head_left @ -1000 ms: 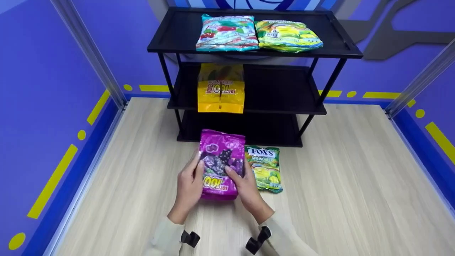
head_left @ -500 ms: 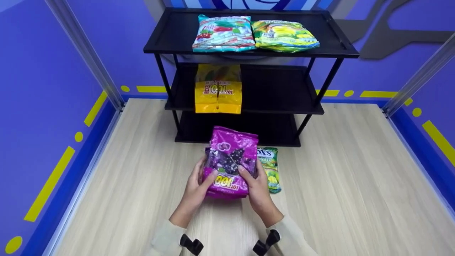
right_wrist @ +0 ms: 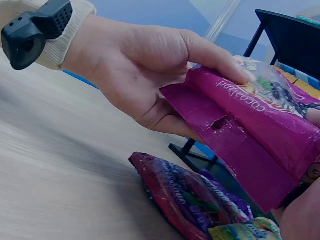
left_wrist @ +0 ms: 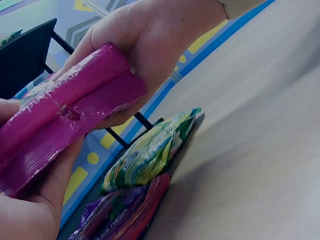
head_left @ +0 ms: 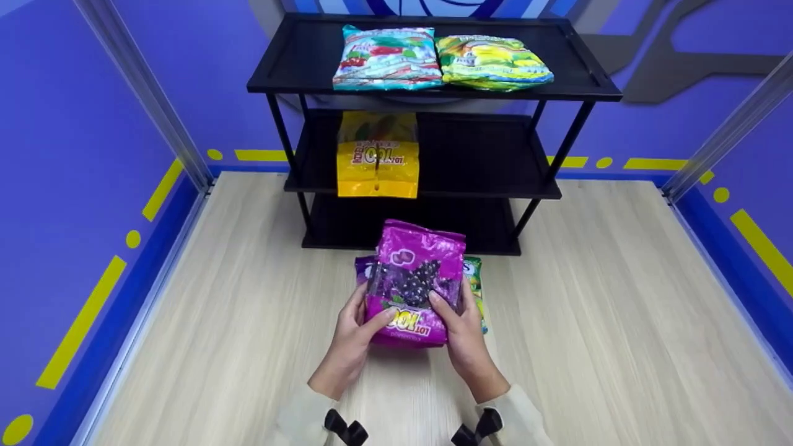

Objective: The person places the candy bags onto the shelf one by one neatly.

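Both hands hold a magenta bag of LOT 100 candy [head_left: 416,272], with dark berries pictured on its front and its lettering upside down in the head view. My left hand [head_left: 348,344] grips the left side, thumb on the front; my right hand [head_left: 474,347] grips the right side the same way. The wrist views show the bag's crimped end [right_wrist: 240,155] with a hang hole, raised over the table. Beneath it, a green and yellow FOX'S bag [left_wrist: 150,150] and a purple and red cherry bag [right_wrist: 185,195] lie on the table, mostly covered in the head view.
A black three-tier rack [head_left: 489,155] stands ahead. Its top tier bears a teal candy bag [head_left: 389,59] and a yellow-green one [head_left: 492,62]. A yellow LOT 100 bag [head_left: 378,155] lies on the middle tier's left. Blue panel walls [head_left: 80,155] enclose the table [head_left: 588,322].
Both hands have carried the magenta bag to the right, over the FOX'S bag, and the bag has tilted slightly. A purple bag's edge now shows at its left. The view has shifted slightly.
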A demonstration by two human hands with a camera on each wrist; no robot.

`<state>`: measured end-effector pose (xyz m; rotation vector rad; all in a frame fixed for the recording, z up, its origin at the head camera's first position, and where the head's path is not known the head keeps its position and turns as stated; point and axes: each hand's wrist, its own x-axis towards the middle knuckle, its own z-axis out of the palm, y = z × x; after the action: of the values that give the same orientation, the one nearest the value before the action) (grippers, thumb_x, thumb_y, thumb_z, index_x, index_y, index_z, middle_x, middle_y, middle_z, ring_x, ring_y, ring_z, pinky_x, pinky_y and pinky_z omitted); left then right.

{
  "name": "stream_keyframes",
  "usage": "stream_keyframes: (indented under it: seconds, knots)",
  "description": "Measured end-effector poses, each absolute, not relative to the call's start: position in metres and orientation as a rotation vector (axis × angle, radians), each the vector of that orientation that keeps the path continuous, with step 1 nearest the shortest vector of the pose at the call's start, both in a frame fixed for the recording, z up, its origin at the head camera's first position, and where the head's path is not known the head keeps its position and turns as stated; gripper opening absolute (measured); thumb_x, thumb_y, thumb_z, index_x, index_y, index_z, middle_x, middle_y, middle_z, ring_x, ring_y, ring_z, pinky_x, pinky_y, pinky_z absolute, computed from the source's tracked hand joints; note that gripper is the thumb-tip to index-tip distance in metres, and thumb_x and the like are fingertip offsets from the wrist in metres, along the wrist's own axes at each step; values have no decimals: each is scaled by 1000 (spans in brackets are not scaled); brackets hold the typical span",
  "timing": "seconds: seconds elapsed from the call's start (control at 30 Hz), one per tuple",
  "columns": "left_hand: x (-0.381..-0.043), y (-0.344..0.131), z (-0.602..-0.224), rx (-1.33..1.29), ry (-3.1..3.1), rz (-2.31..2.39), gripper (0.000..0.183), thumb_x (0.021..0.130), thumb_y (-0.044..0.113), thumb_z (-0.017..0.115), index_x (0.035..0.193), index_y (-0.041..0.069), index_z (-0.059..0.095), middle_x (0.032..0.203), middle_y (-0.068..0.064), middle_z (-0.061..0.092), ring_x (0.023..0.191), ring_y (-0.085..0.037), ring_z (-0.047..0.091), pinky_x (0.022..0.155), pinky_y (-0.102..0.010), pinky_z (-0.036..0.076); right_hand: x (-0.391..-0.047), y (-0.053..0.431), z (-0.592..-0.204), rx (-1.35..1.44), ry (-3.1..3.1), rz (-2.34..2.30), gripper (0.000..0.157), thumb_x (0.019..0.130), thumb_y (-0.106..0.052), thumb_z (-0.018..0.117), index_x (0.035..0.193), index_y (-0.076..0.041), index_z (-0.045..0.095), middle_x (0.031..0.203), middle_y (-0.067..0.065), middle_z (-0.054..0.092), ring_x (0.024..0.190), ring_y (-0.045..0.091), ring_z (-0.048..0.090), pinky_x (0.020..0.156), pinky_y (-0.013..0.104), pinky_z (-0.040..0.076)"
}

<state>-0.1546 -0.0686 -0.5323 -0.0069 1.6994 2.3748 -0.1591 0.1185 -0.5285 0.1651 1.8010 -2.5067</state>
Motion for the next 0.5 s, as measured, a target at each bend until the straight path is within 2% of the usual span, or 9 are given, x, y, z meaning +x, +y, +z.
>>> stream_keyframes:
  seconds: [0.2,0.4,0.5]
  knots:
    - [-155,-60,-526,41,1586,2467,74,87,8,68,150,9,29,144,-15,45,123,-19,53,104,-29,48,-156,128,-522,104,1784,-2502,78,96,-14,57,155,-28,9,152,12,33,126,19,49,101,26,49]
    - [-155,-53,-520,46,1543,2519,77,87,6,65,151,8,24,149,-15,38,124,-16,51,103,-27,49,-145,137,-519,2,1708,-2537,78,96,-8,54,156,-20,5,155,17,27,125,13,51,104,24,47]
    - [-158,-50,-516,50,1526,2547,77,87,4,65,151,8,24,148,-15,40,123,-16,52,103,-28,49,-139,140,-520,-9,1682,-2525,76,97,-9,50,156,-16,4,153,18,29,120,12,55,100,25,50]
